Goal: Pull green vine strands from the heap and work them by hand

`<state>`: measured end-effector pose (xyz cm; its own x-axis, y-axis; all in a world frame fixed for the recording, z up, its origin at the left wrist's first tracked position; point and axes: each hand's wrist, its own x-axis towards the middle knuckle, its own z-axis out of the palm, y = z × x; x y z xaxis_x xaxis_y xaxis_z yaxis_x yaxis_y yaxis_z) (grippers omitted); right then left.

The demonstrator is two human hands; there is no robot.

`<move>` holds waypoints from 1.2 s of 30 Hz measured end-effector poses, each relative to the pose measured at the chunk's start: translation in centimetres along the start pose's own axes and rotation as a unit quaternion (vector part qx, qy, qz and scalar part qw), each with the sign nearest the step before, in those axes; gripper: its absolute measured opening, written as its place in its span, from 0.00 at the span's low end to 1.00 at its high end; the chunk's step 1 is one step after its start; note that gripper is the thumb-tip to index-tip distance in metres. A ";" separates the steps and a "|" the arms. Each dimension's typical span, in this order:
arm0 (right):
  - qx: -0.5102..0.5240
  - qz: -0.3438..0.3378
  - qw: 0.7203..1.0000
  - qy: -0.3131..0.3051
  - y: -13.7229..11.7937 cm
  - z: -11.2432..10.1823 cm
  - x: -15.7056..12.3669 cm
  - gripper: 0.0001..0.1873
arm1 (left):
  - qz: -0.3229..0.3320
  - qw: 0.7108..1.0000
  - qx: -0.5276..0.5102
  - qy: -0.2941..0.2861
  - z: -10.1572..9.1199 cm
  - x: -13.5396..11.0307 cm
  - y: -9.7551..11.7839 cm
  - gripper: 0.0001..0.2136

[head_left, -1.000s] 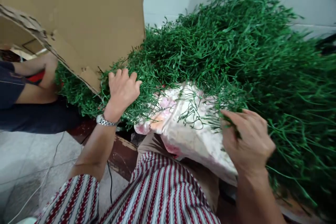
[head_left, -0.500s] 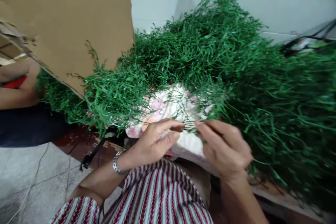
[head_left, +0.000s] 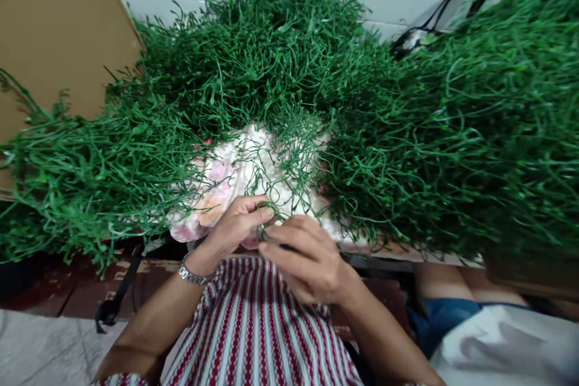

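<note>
My left hand [head_left: 235,224] and right hand [head_left: 304,259] both pinch one green plastic sprig [head_left: 268,207]; a hard tug may snap it or drag the tangled heap [head_left: 407,132] nearer.

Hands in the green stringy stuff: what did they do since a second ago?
The left hand came down from the big heap of green plastic strands near the brown cardboard sheet to meet the right hand. Both now pinch one thin green strand over the pink-and-white cloth bundle. Heap, cardboard and bundle stayed put.
</note>
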<state>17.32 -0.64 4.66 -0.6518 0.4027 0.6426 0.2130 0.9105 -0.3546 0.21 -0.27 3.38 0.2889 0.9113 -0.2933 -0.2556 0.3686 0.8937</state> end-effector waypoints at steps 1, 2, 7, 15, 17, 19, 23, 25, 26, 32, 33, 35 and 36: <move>-0.005 0.031 0.999 0.024 0.5 -0.4 0.0 0.18 | -0.005 1.000 0.005 -0.026 -0.2 -0.1 0.1 0.12; -0.021 0.067 0.997 0.027 1.2 -0.7 0.1 0.18 | -0.014 0.998 0.004 -0.057 -0.4 -0.2 0.1 0.12; -0.211 0.203 0.945 -0.144 4.6 -1.3 0.5 0.12 | -0.037 0.987 -0.038 -0.150 -0.9 -0.6 0.0 0.15; -0.349 0.296 0.874 -0.165 5.9 -1.0 1.0 0.11 | -0.047 0.994 -0.055 -0.081 -1.7 -0.8 -1.1 0.13; -0.346 0.309 0.871 -0.161 5.8 -1.2 1.2 0.11 | -0.041 0.996 -0.038 -0.074 -1.9 -0.9 -1.2 0.13; -0.327 0.296 0.884 -0.155 5.4 -1.7 1.3 0.14 | -0.019 0.997 -0.010 -0.069 -2.1 -0.9 -1.2 0.13; -0.258 0.225 0.932 -0.122 3.4 -3.6 1.3 0.24 | 0.028 0.993 0.094 -0.059 -2.2 -0.9 -1.1 0.12; -0.201 0.189 0.953 -0.125 2.2 -4.6 1.3 0.24 | 0.047 0.987 0.143 -0.051 -2.2 -0.9 -1.0 0.11; -0.165 0.170 0.962 -0.137 1.7 -5.0 1.4 0.23 | 0.057 0.984 0.163 -0.044 -2.2 -0.9 -0.9 0.10; -0.065 0.145 0.977 -0.145 1.2 -3.7 1.7 0.12 | 0.086 0.987 0.132 -0.037 -1.9 -0.7 -1.3 0.08; -0.075 0.153 0.975 -0.141 1.4 -3.1 1.7 0.11 | 0.078 0.990 0.109 -0.041 -1.8 -0.7 -1.5 0.08; -0.076 0.156 0.973 -0.150 2.0 -1.8 1.7 0.09 | 0.065 0.995 0.062 -0.046 -1.8 -0.7 -1.8 0.09; -0.068 0.151 0.973 -0.159 2.2 -1.4 1.6 0.08 | 0.063 0.996 0.047 -0.044 -1.8 -0.7 -1.9 0.10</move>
<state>17.73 2.19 5.87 -0.7323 0.6240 0.2726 0.5097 0.7678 -0.3883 -1.20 -1.28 1.30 0.3411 0.9280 -0.1498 -0.2093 0.2303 0.9503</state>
